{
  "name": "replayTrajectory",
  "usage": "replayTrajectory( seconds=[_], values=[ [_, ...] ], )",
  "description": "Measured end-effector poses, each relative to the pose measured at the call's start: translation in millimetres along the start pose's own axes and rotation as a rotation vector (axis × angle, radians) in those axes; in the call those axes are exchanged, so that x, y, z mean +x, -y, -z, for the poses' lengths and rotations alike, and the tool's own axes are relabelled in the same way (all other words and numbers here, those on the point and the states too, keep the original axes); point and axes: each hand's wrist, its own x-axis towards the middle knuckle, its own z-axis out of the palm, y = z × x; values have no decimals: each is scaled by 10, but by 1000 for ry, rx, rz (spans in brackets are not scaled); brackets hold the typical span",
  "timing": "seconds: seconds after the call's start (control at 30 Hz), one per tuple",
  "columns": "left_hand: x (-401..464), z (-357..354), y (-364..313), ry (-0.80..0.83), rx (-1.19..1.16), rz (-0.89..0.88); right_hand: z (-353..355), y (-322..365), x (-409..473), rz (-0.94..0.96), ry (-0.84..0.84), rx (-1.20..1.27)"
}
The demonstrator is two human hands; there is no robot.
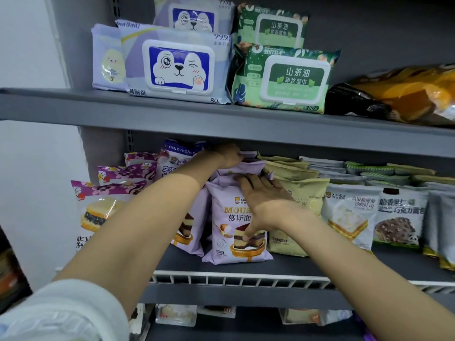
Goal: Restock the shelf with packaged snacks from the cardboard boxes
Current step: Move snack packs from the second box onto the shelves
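Grey metal shelving fills the view, with a pale wall at its left. On the middle shelf (320,267), behind a white wire rail (236,279) along its front edge, stand rows of packaged snacks. Both hands work in the row of purple mousse cake packets (229,232). The left hand (230,156) reaches deep under the upper shelf (172,112), its fingers curled round the top of a rear purple packet (242,167). The right hand (263,200) lies flat on the front packet of that row, fingers spread and straight over its top edge, thumb pressing down on the printed cake picture. That front packet stands upright on the shelf, just behind the rail.

Left of the purple row stand packets with purple flower print (103,200) and a taller lilac bag marked XIAN DU (177,153). Right of it come beige packets (295,193), touching the purple ones, then white toast packets (347,212), chocolate bread packets (398,215) and more grey packs at the frame edge.

The upper shelf carries wet wipe packs with a cartoon dog lid (179,67), green wipe packs (283,80) and an orange and black bag (406,94) lying on its side. A white sleeve (61,313) covers the left upper arm. Below, a lower shelf shows a few blurred packets (177,315).
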Motion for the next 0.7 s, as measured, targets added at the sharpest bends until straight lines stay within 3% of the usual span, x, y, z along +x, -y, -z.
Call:
replayTrajectory(
  seconds=[0.17, 0.27, 0.4, 0.5, 0.7],
  values=[
    [-473, 67, -44, -358, -129, -66, -47, 76, -46, -57, -34, -57],
    [-858, 68, 118, -422, -142, -23, -134, 256, -142, -54, -128, -21],
    [-1293, 179, 448, -281, 99, 162, -149, 664, -226, 39, -372, -13],
    [-1435, 281, 612, -165, 312, 132, -171, 999, -138, 66, -571, 23],
    [-1391, 211, 931, 64, 306, 26, -205, 1349, 103, -121, -237, 226]
  ],
)
